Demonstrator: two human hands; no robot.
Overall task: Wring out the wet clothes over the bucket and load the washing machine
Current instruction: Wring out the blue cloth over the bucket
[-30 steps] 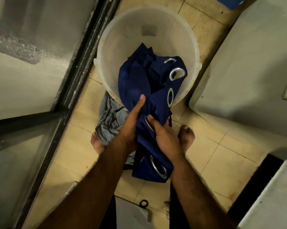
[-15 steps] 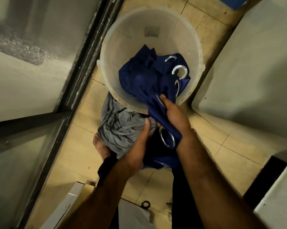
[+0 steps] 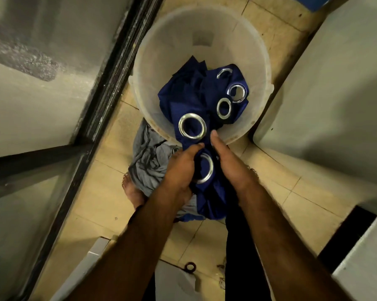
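At frame centre, the left grip (image 3: 179, 168) and right grip (image 3: 233, 166) are clenching the curtain (image 3: 179, 105), its far end lying in the bucket (image 3: 183, 40) above; wringing is seemingly underway, machine loading not yet begun.

On the beige tiled floor (image 3: 302, 205) stands a translucent white plastic bucket (image 3: 179, 40), a crumpled grey cloth (image 3: 148, 161) just beside it.

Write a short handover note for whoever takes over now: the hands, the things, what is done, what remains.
Left hand: grips the blue curtain beside an eyelet.
Right hand: grips the same curtain, thumb up.
Curtain: partly in the bucket, partly hanging outside from the hands.
Grey cloth: on the floor by the bucket.
Done: curtain partly lifted out; wringing not evident.
Left: wring it over the bucket, load the machine (not identifiable here).
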